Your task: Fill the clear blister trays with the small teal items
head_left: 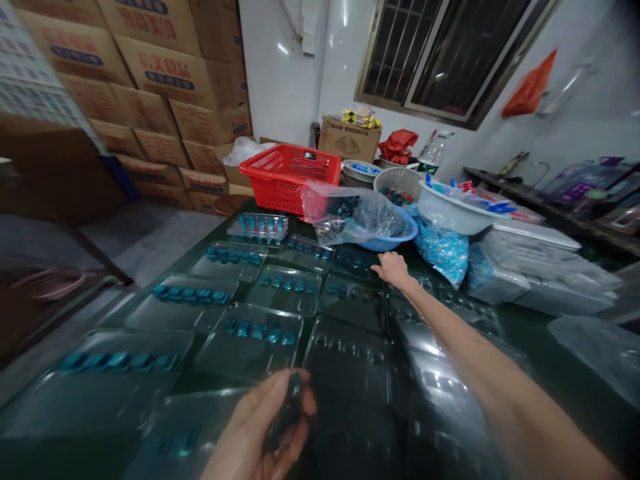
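Note:
My left hand [273, 423] is closed in the near middle, with a small dark teal block [295, 383] between thumb and forefinger. More dark pieces seem to lie in the curled fingers, blurred. Stretched far forward, my right hand [393, 269] is at a clear plastic tray [355, 261] in the back row, its fingers bent down. What its fingertips hold, if anything, is too small to make out. Rows of clear trays cover the dark green table. A row of teal blocks [259, 332] sits in one tray, and another teal row [190, 294] lies to its left.
A red basket [295, 190] stands at the table's far end. Beside it are a blue basin [395, 237] under clear plastic, a bag of small blue packets [440, 247] and a white basin [457, 212]. Stacked clear trays [545, 267] occupy the right side. Cartons [165, 73] rise behind.

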The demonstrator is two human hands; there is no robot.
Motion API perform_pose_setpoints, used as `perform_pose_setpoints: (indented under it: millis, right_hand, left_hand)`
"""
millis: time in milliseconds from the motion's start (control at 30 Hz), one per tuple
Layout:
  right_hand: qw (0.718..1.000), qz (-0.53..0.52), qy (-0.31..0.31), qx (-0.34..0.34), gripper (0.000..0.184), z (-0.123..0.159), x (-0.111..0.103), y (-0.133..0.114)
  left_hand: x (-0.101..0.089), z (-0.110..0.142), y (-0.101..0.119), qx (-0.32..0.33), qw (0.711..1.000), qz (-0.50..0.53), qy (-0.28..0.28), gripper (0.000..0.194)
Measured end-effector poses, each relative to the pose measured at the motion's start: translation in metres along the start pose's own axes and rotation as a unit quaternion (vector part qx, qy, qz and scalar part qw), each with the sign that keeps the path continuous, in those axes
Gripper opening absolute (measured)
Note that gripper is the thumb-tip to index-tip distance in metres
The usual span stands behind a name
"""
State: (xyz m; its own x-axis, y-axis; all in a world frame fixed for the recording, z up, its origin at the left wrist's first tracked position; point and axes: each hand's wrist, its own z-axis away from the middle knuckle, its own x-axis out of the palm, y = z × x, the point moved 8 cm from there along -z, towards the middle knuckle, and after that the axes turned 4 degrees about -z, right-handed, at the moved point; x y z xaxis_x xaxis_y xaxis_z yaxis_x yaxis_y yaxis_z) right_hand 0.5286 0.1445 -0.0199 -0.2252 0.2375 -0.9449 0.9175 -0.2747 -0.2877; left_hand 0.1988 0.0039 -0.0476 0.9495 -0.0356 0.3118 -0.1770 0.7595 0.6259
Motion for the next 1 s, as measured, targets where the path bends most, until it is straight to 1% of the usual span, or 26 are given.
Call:
perform_pose_setpoints:
  millis: [67, 133, 167, 200, 233, 267, 300, 333, 400, 467, 533, 600, 633, 733, 833, 900, 933, 1000]
  right_hand:
    - [0.999, -0.03, 0.019, -0.026, 0.024, 0.026, -0.01, -0.026]
    - [0.995, -0.071, 0.019, -0.064, 0.025, 0.066, -0.018, -0.06]
    - [0.992, -0.092, 0.011, -0.086, 0.025, 0.09, -0.021, -0.078]
    - [0.985, -0.127, -0.004, -0.118, 0.024, 0.115, -0.023, -0.098]
    - [0.96, -0.219, -0.04, -0.168, 0.021, 0.141, -0.024, -0.121]
    - [0.936, -0.294, -0.059, -0.187, 0.017, 0.164, -0.026, -0.137]
    - [0.921, -0.337, -0.069, -0.185, 0.014, 0.182, -0.027, -0.148]
    - [0.914, -0.359, -0.073, -0.174, 0.012, 0.196, -0.027, -0.156]
    - [0.916, -0.368, -0.073, -0.144, 0.008, 0.214, -0.024, -0.162]
    - [0.921, -0.362, -0.074, -0.119, 0.004, 0.221, -0.019, -0.162]
    - [0.922, -0.366, -0.073, -0.1, 0.006, 0.225, -0.014, -0.16]
    - [0.913, -0.392, -0.069, -0.083, 0.008, 0.228, -0.012, -0.159]
    - [0.905, -0.414, -0.068, -0.074, 0.008, 0.23, -0.011, -0.158]
    - [0.867, -0.492, -0.074, -0.046, 0.005, 0.234, -0.01, -0.158]
    - [0.839, -0.535, -0.095, -0.024, 0.005, 0.236, -0.011, -0.157]
    - [0.833, -0.539, -0.12, -0.024, 0.006, 0.239, -0.01, -0.157]
    - [0.834, -0.535, -0.13, -0.026, 0.006, 0.24, -0.01, -0.157]
    - [0.843, -0.519, -0.137, -0.032, 0.006, 0.242, -0.011, -0.155]
  left_hand:
    - [-0.004, 0.003, 0.001, 0.007, 1.0, 0.016, 0.018, 0.027]
    - [-0.011, 0.001, -0.004, 0.008, 0.999, 0.021, 0.029, 0.028]
    - [-0.013, -0.002, -0.007, 0.011, 1.0, 0.02, 0.017, 0.029]
    - [-0.013, -0.004, -0.01, 0.018, 1.0, 0.019, -0.005, 0.03]
    - [-0.011, -0.006, -0.012, 0.029, 0.999, 0.017, -0.038, 0.03]
    - [-0.007, -0.007, -0.014, 0.041, 0.996, 0.013, -0.072, 0.029]
    - [-0.004, -0.008, -0.015, 0.057, 0.993, 0.009, -0.101, 0.027]
    - [-0.001, -0.008, -0.015, 0.075, 0.99, 0.003, -0.12, 0.025]
    - [0.002, -0.006, -0.015, 0.114, 0.985, -0.016, -0.13, 0.022]
    - [0.001, -0.005, -0.014, 0.156, 0.981, -0.038, -0.11, 0.022]
    - [-0.001, -0.003, -0.014, 0.192, 0.976, -0.057, -0.086, 0.024]
    - [-0.003, -0.001, -0.014, 0.22, 0.97, -0.068, -0.075, 0.025]
    - [-0.003, 0.001, -0.015, 0.226, 0.968, -0.072, -0.076, 0.025]
    - [-0.003, 0.007, -0.014, 0.223, 0.969, -0.076, -0.073, 0.022]
    - [0.0, 0.013, -0.015, 0.184, 0.976, -0.056, -0.098, 0.021]
    - [0.005, 0.016, -0.018, 0.153, 0.977, -0.052, -0.137, 0.024]
    - [0.006, 0.018, -0.019, 0.147, 0.975, -0.062, -0.156, 0.024]
    - [0.007, 0.019, -0.019, 0.161, 0.966, -0.099, -0.178, 0.024]
